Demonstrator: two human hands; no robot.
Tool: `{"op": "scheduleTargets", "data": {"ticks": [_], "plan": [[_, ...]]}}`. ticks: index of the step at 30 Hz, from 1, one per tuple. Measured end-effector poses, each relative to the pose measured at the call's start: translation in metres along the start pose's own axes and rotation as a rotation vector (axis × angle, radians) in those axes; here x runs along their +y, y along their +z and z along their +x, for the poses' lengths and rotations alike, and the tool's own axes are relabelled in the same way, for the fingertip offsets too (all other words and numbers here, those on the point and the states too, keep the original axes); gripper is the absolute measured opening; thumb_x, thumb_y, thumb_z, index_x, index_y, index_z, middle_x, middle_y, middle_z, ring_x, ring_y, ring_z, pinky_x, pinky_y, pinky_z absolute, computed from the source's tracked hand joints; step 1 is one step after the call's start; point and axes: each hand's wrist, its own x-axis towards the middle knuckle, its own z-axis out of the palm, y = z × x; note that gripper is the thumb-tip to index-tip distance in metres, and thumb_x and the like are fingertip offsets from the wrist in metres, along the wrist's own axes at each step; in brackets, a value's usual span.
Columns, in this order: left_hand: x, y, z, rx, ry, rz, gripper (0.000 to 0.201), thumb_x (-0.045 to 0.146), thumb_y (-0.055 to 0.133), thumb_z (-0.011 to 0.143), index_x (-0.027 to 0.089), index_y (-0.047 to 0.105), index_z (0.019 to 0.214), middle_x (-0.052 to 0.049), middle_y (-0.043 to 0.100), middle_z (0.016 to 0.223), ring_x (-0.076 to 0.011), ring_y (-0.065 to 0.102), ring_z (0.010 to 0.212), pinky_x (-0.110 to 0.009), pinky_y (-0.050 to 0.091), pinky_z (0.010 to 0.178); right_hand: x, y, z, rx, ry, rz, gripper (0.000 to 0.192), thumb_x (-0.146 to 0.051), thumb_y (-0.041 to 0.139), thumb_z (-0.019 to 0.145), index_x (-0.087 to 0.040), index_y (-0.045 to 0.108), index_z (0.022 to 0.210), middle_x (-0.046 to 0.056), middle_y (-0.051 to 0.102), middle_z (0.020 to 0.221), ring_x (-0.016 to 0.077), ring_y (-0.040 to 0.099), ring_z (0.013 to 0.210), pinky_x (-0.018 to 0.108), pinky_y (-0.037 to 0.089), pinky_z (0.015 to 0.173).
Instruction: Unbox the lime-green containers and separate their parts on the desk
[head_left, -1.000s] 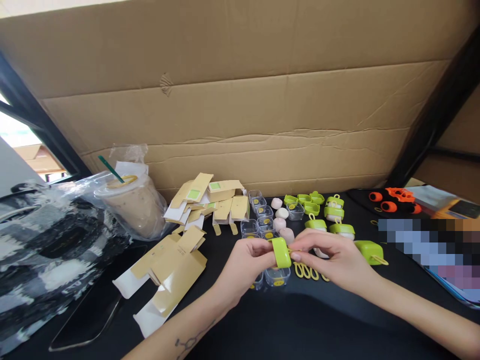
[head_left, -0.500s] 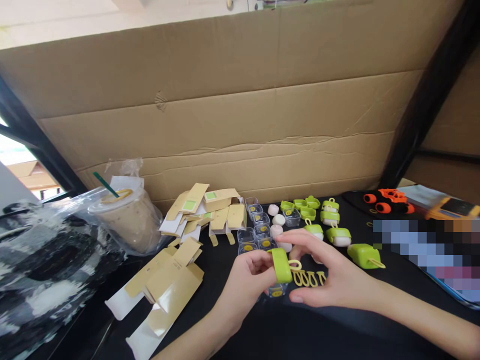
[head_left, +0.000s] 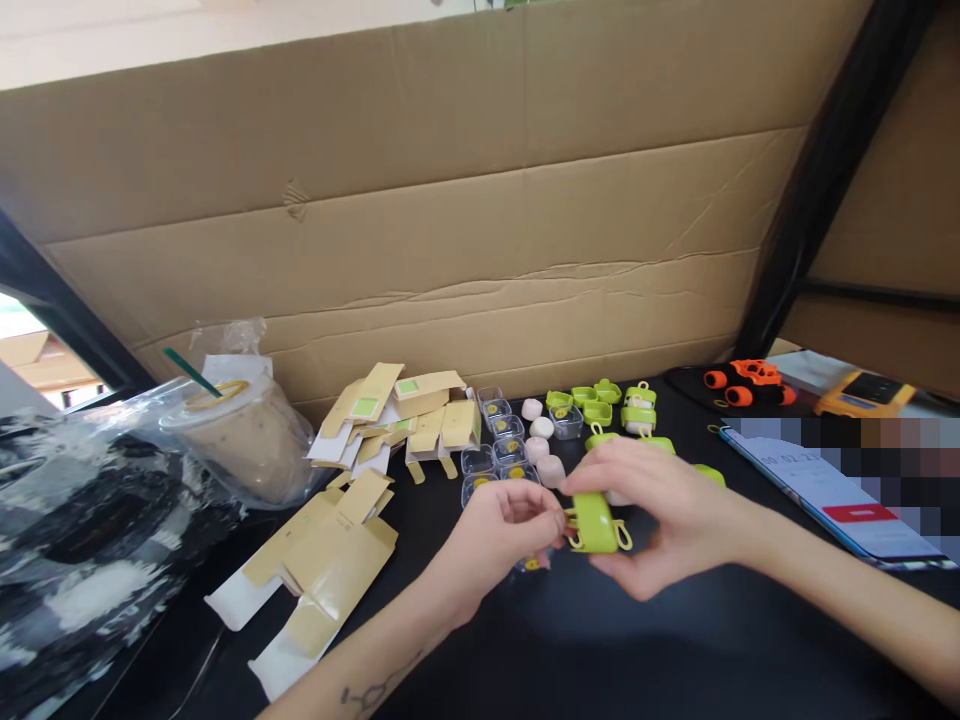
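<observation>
My right hand (head_left: 667, 515) grips a small lime-green plastic cover (head_left: 597, 524) between thumb and fingers. A pale yellow loop (head_left: 623, 536) sticks out from its right side. My left hand (head_left: 499, 535) is closed in a pinch just left of the cover, close to other yellow loops (head_left: 574, 530); what its fingertips hold is hidden. Partly covered by the left hand is a clear box (head_left: 534, 563) with a yellow sticker. Several clear boxes (head_left: 511, 450) stand in rows beyond, beside white rounded pieces (head_left: 550, 471). More green covers (head_left: 598, 413) lie behind the right hand.
Flattened cardboard boxes (head_left: 337, 540) and a bagged iced drink (head_left: 240, 430) are on the left. At right lie a phone (head_left: 832, 500), an orange toy car (head_left: 750, 382) and a yellow device (head_left: 862, 395). A cardboard wall (head_left: 420, 240) closes off the back.
The green cover has passed from my left hand to my right and shifted rightward. My left fingers now pinch at its left side. The whole view has turned slightly right.
</observation>
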Motion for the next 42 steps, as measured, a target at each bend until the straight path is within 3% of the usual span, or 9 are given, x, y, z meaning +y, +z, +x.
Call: {"op": "scheduleTargets", "data": {"ticks": [4,8,13,19,26,30,34,39,42], "plan": [[0.012,0.005,0.015,-0.088,0.025,0.106,0.018,0.028,0.073,0.066,0.013,0.063,0.070,-0.002,0.064,0.067,-0.0104,0.059,0.060,-0.024,0.049,0.064,0.019,-0.032,-0.010,0.233,0.152,0.049,0.041,-0.028,0.070,0.063,-0.030,0.057,0.102,0.004,0.062,0.087,0.0226,0.061,0.077,0.036,0.048,0.071],[0.013,0.029,0.043,-0.300,0.205,0.638,0.006,0.017,0.062,0.074,0.014,0.067,0.077,-0.003,0.067,0.072,-0.0125,0.061,0.064,-0.022,0.048,0.061,0.034,-0.051,-0.014,0.569,0.239,0.137,0.030,-0.039,0.067,0.075,-0.030,0.058,0.102,0.005,0.060,0.096,0.0232,0.060,0.086,0.038,0.048,0.076],[-0.001,0.061,0.073,-0.366,0.526,1.213,0.014,0.019,0.058,0.082,0.015,0.066,0.093,-0.002,0.070,0.076,-0.0151,0.064,0.072,-0.024,0.049,0.068,0.041,-0.049,-0.015,0.491,0.303,0.181,0.033,-0.037,0.070,0.076,-0.029,0.058,0.106,0.005,0.063,0.100,0.0226,0.062,0.091,0.036,0.050,0.080],[-0.014,0.061,0.081,-0.401,0.600,1.363,0.013,0.014,0.054,0.081,0.017,0.067,0.078,-0.002,0.067,0.082,-0.0182,0.061,0.085,-0.029,0.048,0.082,0.040,-0.047,-0.018,0.442,0.197,0.182,0.038,-0.031,0.070,0.077,-0.027,0.057,0.113,0.004,0.063,0.101,0.0196,0.063,0.089,0.031,0.051,0.077],[-0.025,0.058,0.081,-0.285,0.622,1.465,0.013,0.021,0.056,0.083,0.017,0.068,0.082,-0.007,0.060,0.092,-0.0228,0.054,0.098,-0.035,0.046,0.088,0.041,-0.042,-0.021,0.428,0.223,0.174,0.041,-0.029,0.069,0.078,-0.028,0.056,0.116,0.004,0.063,0.102,0.0194,0.063,0.090,0.031,0.052,0.077],[-0.028,0.056,0.081,-0.274,0.672,1.509,0.012,0.022,0.058,0.081,0.015,0.067,0.081,-0.008,0.060,0.087,-0.0237,0.055,0.091,-0.035,0.048,0.080,0.053,-0.054,-0.024,0.690,0.231,0.070,0.045,-0.032,0.068,0.077,-0.029,0.051,0.119,0.005,0.059,0.106,0.0211,0.061,0.095,0.036,0.052,0.080],[-0.021,0.053,0.070,-0.193,0.737,1.513,0.016,0.025,0.057,0.082,0.013,0.065,0.090,-0.007,0.061,0.087,-0.0227,0.056,0.084,-0.036,0.049,0.074,0.090,-0.079,-0.034,0.922,0.424,-0.097,0.030,-0.037,0.067,0.077,-0.028,0.050,0.100,0.003,0.057,0.103,0.0202,0.061,0.096,0.035,0.052,0.077],[-0.017,0.042,0.030,-0.059,0.917,1.371,0.008,0.021,0.061,0.079,0.017,0.062,0.086,-0.002,0.060,0.080,-0.0184,0.055,0.075,-0.030,0.048,0.067,0.161,-0.085,-0.051,0.547,0.847,-0.159,0.024,-0.039,0.069,0.075,-0.019,0.057,0.078,0.001,0.060,0.073,0.0190,0.062,0.070,0.031,0.051,0.061],[-0.029,0.028,0.007,0.018,1.065,1.281,0.003,0.022,0.060,0.079,0.019,0.061,0.078,0.000,0.058,0.071,-0.0160,0.052,0.067,-0.026,0.044,0.058,0.193,-0.074,-0.059,0.260,1.023,-0.144,0.022,-0.035,0.060,0.087,-0.014,0.063,0.095,0.004,0.065,0.094,0.0176,0.063,0.079,0.033,0.053,0.070]]}}
